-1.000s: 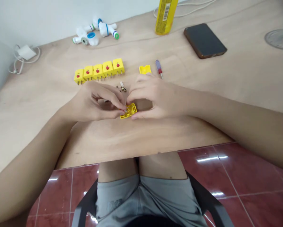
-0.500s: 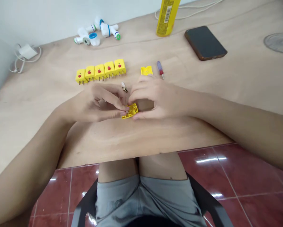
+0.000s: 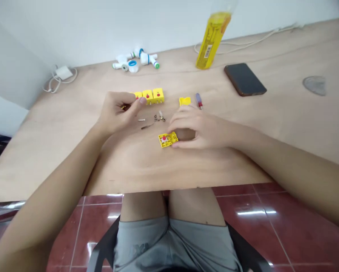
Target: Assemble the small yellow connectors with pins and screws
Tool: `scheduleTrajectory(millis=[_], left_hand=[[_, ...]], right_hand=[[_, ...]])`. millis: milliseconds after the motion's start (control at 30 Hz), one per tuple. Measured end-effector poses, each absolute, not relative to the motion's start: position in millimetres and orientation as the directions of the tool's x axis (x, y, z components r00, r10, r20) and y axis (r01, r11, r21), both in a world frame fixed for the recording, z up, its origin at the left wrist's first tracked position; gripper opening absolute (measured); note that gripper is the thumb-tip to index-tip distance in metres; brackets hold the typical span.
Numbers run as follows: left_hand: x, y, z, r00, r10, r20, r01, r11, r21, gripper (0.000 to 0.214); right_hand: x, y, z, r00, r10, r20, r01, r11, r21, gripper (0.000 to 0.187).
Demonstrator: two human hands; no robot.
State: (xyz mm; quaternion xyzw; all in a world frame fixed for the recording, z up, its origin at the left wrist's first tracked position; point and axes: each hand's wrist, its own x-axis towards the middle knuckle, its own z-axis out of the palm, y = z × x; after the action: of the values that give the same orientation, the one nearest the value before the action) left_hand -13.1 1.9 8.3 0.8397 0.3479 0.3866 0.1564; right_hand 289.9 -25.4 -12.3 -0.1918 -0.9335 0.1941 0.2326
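Note:
My right hand point(image 3: 199, 130) rests on an opened yellow plastic plug body point(image 3: 166, 140), with thumb and fingers gripping its right end. A red button point(image 3: 164, 138) shows in that body. My left hand point(image 3: 117, 112) lies curled over the left end of a row of yellow pronged plugs point(image 3: 153, 96), hiding part of the row. Whether it holds one, I cannot tell. Small metal screws and pins point(image 3: 159, 118) lie between my hands. Just above my right fingers sits a loose yellow plug cover point(image 3: 185, 101).
A small screwdriver with a red and blue handle point(image 3: 198, 100) lies by the cover. White pipe fittings point(image 3: 135, 60), a yellow bottle point(image 3: 211, 41), a dark phone point(image 3: 244, 79) and a white charger with its cable point(image 3: 64, 72) stand along the back of the wooden table point(image 3: 59, 151).
My left hand has let go of the yellow plug body and moved up and left onto the row. The view has tilted up, and more metal bits now show.

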Motion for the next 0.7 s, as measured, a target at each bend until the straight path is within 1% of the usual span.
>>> scheduleTrajectory(millis=[67, 133, 200, 333, 400, 433, 467, 500, 533, 567, 600, 633, 700], left_hand=[[-19, 9, 4, 0.440, 0.721, 0.535, 0.494, -0.692, 0.526, 0.069], [-23, 15, 1, 0.455, 0.729, 0.512, 0.504, -0.684, 0.527, 0.066], [-25, 19, -3, 0.485, 0.726, 0.487, 0.516, -0.687, 0.511, 0.062], [-26, 23, -7, 0.529, 0.715, 0.457, 0.544, -0.699, 0.464, 0.052], [-26, 23, -7, 0.543, 0.700, 0.464, 0.556, -0.714, 0.426, 0.045], [-27, 23, -6, 0.535, 0.693, 0.483, 0.560, -0.719, 0.411, 0.043], [-27, 23, -6, 0.520, 0.687, 0.508, 0.564, -0.722, 0.400, 0.041], [-27, 24, -5, 0.499, 0.682, 0.535, 0.568, -0.724, 0.393, 0.041], [-28, 24, -5, 0.477, 0.679, 0.558, 0.572, -0.722, 0.391, 0.042], [-28, 26, -5, 0.454, 0.680, 0.576, 0.577, -0.716, 0.392, 0.044], [-29, 27, -6, 0.433, 0.684, 0.587, 0.584, -0.709, 0.395, 0.045], [-29, 28, -8, 0.416, 0.691, 0.591, 0.591, -0.699, 0.401, 0.046], [-30, 31, -12, 0.407, 0.708, 0.577, 0.598, -0.684, 0.418, 0.046]], right_hand=[[293, -23, -10, -0.820, 0.474, 0.320, 0.297, 0.831, -0.471, 0.025], [295, -21, -8, -0.812, 0.509, 0.286, 0.332, 0.805, -0.491, 0.022], [296, -20, -8, -0.792, 0.531, 0.302, 0.336, 0.791, -0.511, 0.022], [297, -21, -8, -0.794, 0.552, 0.253, 0.368, 0.769, -0.523, 0.030], [298, -21, -4, -0.784, 0.570, 0.244, 0.390, 0.759, -0.520, 0.042], [298, -20, 0, -0.765, 0.584, 0.271, 0.392, 0.756, -0.524, 0.049], [297, -18, 5, -0.732, 0.605, 0.314, 0.393, 0.750, -0.531, 0.051], [296, -15, 11, -0.685, 0.623, 0.377, 0.387, 0.750, -0.537, 0.046], [293, -11, 17, -0.628, 0.637, 0.446, 0.377, 0.751, -0.542, 0.034], [290, -7, 23, -0.571, 0.652, 0.499, 0.384, 0.749, -0.540, 0.028], [286, -2, 27, -0.520, 0.654, 0.549, 0.394, 0.754, -0.526, 0.040], [282, 3, 31, -0.474, 0.674, 0.567, 0.427, 0.739, -0.521, 0.054], [272, 10, 31, -0.346, 0.739, 0.578, 0.485, 0.668, -0.564, 0.068]])
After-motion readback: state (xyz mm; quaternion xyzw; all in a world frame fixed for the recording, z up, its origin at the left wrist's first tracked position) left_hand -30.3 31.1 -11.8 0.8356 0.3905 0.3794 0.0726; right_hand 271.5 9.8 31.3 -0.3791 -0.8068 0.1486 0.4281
